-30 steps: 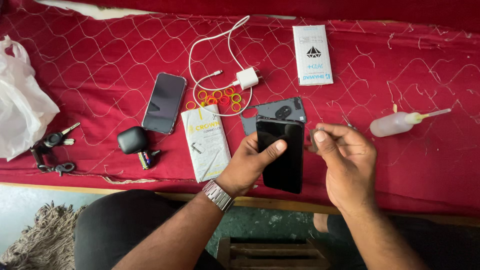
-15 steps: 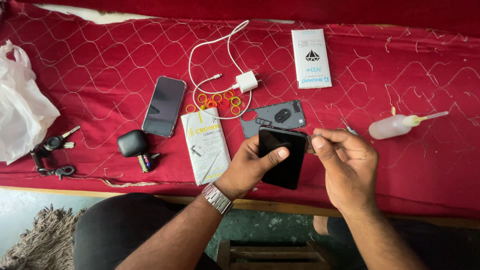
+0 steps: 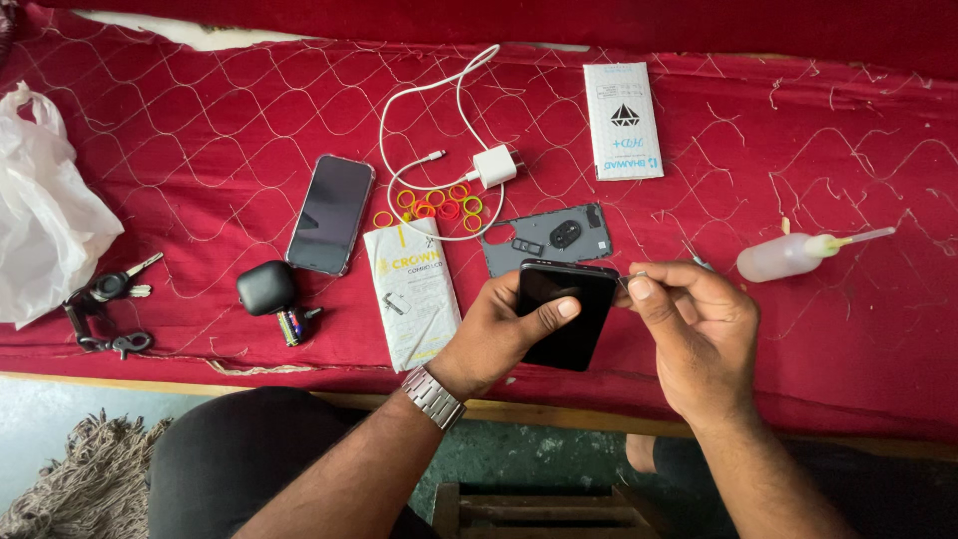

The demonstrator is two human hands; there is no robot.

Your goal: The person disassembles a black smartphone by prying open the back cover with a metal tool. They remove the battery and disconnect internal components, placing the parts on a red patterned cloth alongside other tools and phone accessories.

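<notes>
**Pinching at the top corner of a dark phone**

The left hand [image 3: 499, 334] grips a black phone [image 3: 567, 314] over the edge of the red quilted cloth [image 3: 180, 150], thumb across the glass and fingers wrapped behind it. The right hand [image 3: 694, 334] meets the phone's upper right corner, thumb and forefinger closed narrow on something small and thin; it is too small to name, perhaps a pin or a tray. The work in hand looks like fine handling at that corner, and the next move calls for a steady left grip and a small, straight motion from the right fingertips, since a slip could drop the little part into the cloth.

Just behind the phone lies a grey back cover [image 3: 549, 238], with orange and red rubber rings [image 3: 439, 207], a white charger and cable [image 3: 494, 165], and a flat white packet [image 3: 411, 291] near it. A second phone [image 3: 331, 213] in a clear case lies to the left, a squeeze bottle [image 3: 783, 256] to the right.

Against the frame from 1 second ago, the phone is tipped further back and sits lower, uncovering more of the grey cover, and the right hand has closed in on its corner.
</notes>
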